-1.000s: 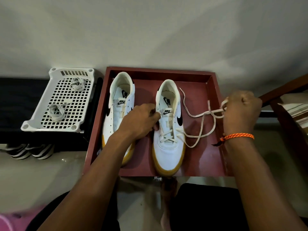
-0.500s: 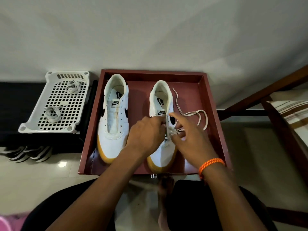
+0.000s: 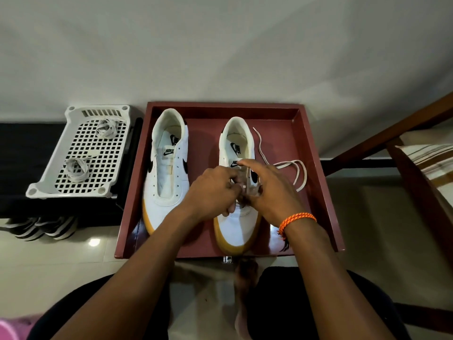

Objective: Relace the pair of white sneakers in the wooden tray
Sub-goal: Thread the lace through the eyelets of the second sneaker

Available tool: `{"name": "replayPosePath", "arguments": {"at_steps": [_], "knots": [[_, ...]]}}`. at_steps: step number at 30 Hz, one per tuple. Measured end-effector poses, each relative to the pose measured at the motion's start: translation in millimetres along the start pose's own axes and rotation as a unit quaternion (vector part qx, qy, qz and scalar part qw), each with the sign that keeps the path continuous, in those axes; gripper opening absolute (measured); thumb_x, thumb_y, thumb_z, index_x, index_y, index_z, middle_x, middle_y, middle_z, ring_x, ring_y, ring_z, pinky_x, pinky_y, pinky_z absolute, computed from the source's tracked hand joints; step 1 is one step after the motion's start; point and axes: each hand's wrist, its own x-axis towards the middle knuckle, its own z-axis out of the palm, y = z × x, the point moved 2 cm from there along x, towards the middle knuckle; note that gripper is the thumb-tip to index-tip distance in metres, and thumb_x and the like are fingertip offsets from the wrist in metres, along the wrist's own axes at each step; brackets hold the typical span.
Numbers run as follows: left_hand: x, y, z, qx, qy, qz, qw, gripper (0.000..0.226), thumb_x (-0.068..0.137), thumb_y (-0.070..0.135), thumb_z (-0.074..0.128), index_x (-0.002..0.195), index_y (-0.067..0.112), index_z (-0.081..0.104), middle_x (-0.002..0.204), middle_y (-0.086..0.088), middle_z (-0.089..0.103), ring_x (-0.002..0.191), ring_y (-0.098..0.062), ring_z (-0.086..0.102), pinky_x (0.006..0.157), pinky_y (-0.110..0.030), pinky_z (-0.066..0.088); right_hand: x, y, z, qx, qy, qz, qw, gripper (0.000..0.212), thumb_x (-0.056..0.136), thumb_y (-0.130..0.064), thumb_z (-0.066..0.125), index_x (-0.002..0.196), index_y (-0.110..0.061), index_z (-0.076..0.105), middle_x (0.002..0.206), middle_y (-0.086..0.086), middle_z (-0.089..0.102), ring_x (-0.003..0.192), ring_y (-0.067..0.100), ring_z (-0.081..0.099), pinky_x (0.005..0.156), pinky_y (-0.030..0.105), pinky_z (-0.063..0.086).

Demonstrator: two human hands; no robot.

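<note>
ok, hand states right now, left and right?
Left hand: fingers curled, pinching the lace at the right sneaker's eyelets.
Right hand: index finger extended, other fingers hidden; grip cannot be told.

I see the wooden tray (image 3: 316, 153), reddish-brown with raised walls, lying flat on the floor. Two white sneakers with black swooshes and tan soles lie side by side in it, toes toward me. The left sneaker (image 3: 166, 173) has bare eyelets and its tongue showing. The right sneaker (image 3: 239, 227) is partly covered over its eyelets. Its white lace (image 3: 297, 174) trails out to the right, looping over the tray floor, one end curling toward the far wall.
</note>
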Motion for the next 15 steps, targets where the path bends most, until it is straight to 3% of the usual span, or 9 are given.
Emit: {"name": "replayPosePath", "arguments": {"at_steps": [4, 9, 10, 12, 13, 15], "knots": [[-3, 3, -10, -0.133, 0.001, -0.059, 0.989, 0.028, 0.096, 0.01, 0.054, 0.07, 0.006, 0.065, 0.049, -0.004, 0.058, 0.048, -0.025, 0.061, 0.062, -0.036, 0.058, 0, 5, -1, 0.001, 0.001, 0.012, 1.0, 0.09, 0.077, -0.031, 0.09, 0.148, -0.057, 0.041, 0.141, -0.008, 0.058, 0.123, 0.021, 0.06, 0.097, 0.048, 0.057], [-4, -4, -14, -0.313, 0.071, -0.19, 0.928, 0.048, 0.101, 0.028, 0.054, 0.057, 0.01, 0.056, 0.049, -0.006, 0.054, 0.05, -0.029, 0.058, 0.071, -0.049, 0.063, -2, 1, 1, 0.012, 0.017, 0.017, 1.0, 0.089, 0.079, -0.027, 0.089, 0.149, -0.055, 0.043, 0.139, -0.007, 0.06, 0.12, 0.019, 0.06, 0.099, 0.046, 0.056], [-3, -10, -15, -0.305, 0.102, -0.189, 0.928, 0.044, 0.101, 0.029, 0.056, 0.062, 0.009, 0.06, 0.052, -0.005, 0.058, 0.052, -0.029, 0.06, 0.075, -0.054, 0.066, -3, 0, 2, 0.012, 0.019, 0.016, 1.0, 0.088, 0.08, -0.027, 0.089, 0.149, -0.055, 0.043, 0.138, -0.007, 0.06, 0.119, 0.018, 0.059, 0.099, 0.046, 0.055], [1, -21, -21, -0.129, 0.212, -0.094, 0.964, 0.026, 0.097, 0.03, 0.059, 0.079, 0.014, 0.068, 0.073, -0.001, 0.069, 0.067, -0.026, 0.067, 0.075, -0.053, 0.065, -5, 0, 2, 0.017, 0.021, 0.011, 1.0, 0.088, 0.08, -0.026, 0.089, 0.15, -0.055, 0.044, 0.137, -0.007, 0.059, 0.117, 0.017, 0.059, 0.1, 0.044, 0.055], [2, -21, -25, -0.016, 0.265, -0.022, 0.964, 0.015, 0.096, 0.03, 0.061, 0.09, 0.02, 0.069, 0.09, 0.002, 0.069, 0.08, -0.023, 0.067, 0.076, -0.048, 0.061, -5, 0, 2, 0.021, 0.021, 0.009, 1.0, 0.088, 0.08, -0.025, 0.089, 0.15, -0.055, 0.044, 0.136, -0.007, 0.059, 0.117, 0.016, 0.058, 0.1, 0.044, 0.055], [2, -16, -26, 0.098, 0.298, 0.09, 0.945, 0.011, 0.097, 0.027, 0.064, 0.106, 0.027, 0.07, 0.123, 0.001, 0.056, 0.11, -0.022, 0.057, 0.085, -0.043, 0.056, -3, -1, 2, 0.024, 0.014, 0.011, 1.0, 0.088, 0.081, -0.024, 0.089, 0.15, -0.055, 0.044, 0.138, -0.007, 0.058, 0.118, 0.018, 0.059, 0.1, 0.045, 0.055]]}}
